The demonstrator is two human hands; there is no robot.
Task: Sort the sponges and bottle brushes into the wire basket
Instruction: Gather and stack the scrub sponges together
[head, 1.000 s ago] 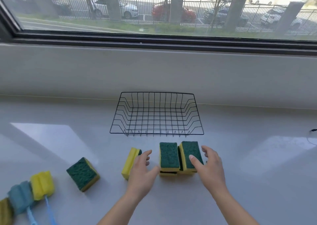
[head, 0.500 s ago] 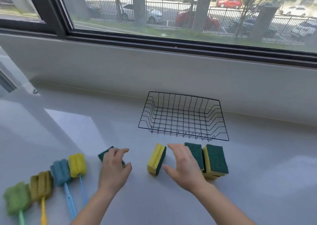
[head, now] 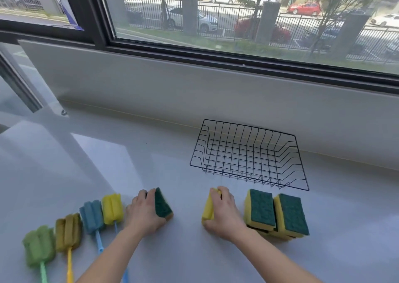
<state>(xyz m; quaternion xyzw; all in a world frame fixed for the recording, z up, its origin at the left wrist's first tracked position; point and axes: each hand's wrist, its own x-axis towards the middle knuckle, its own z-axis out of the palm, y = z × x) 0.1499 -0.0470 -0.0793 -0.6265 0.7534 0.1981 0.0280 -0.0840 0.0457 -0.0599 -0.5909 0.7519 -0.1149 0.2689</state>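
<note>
Sponges all lie on the white surface (head: 194,252), on the near side of the wire basket (head: 248,155) and outside it. Our left hand (head: 143,214) is stretched forward palm down, well to the near left of the basket. Its fingers curl over the far edge of a green-faced sponge (head: 162,205) and grip it. Our right hand (head: 224,215), just before the basket's front left corner, wraps fingers and thumb round a yellow sponge (head: 207,209) that stands on edge. Both forearms are bare.

We count four sponges plainly: the two we hold, and two stacked sponges (head: 261,209) side by side before the basket's front rim. More layers show under that pair, but we cannot tell how many. Four bottle brushes (head: 92,217) lie in a row farther left of the basket: green, ochre, blue and yellow.
</note>
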